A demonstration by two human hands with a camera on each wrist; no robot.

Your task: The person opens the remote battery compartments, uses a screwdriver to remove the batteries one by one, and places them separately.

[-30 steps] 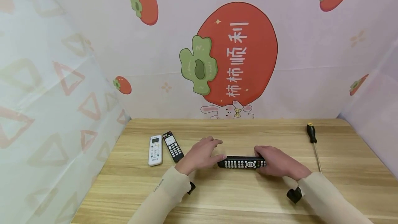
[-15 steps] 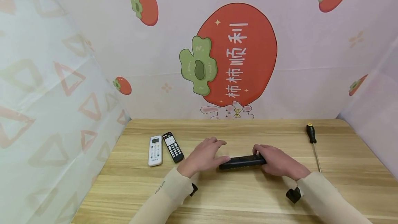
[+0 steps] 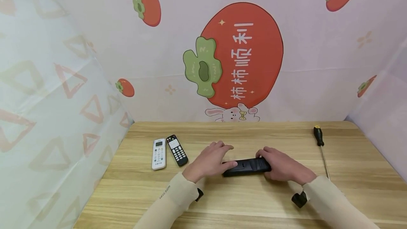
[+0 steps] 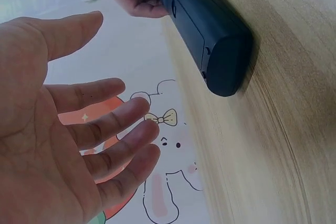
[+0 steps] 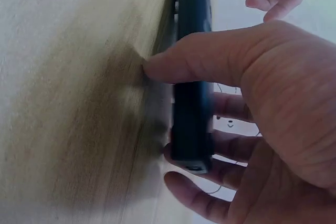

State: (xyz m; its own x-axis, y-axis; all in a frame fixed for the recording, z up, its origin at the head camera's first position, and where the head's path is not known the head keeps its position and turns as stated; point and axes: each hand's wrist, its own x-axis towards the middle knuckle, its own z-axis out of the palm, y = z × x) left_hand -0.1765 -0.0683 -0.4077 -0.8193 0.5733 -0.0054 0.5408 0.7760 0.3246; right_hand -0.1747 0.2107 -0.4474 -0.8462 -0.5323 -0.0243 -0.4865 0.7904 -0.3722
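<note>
A black remote control point(image 3: 246, 167) lies crosswise in the head view, back side up, its battery cover showing. My right hand point(image 3: 281, 165) grips its right end, with the thumb along the near edge and the fingers on the far edge. In the right wrist view the buttons of the remote point(image 5: 193, 119) face the wooden table, close above it. My left hand point(image 3: 210, 162) hovers at the other end with fingers spread. The left wrist view shows the left palm point(image 4: 47, 135) apart from the remote point(image 4: 210, 35).
A white remote point(image 3: 159, 154) and a second black remote point(image 3: 177, 150) lie at the left of the table point(image 3: 241, 200). A screwdriver point(image 3: 319, 137) with a black handle lies at the right. Printed cloth walls point(image 3: 302, 98) stand at the back and sides.
The black remote has been turned over by my right hand, from buttons up, through its edge, to back side up. My left hand has moved slightly right.
</note>
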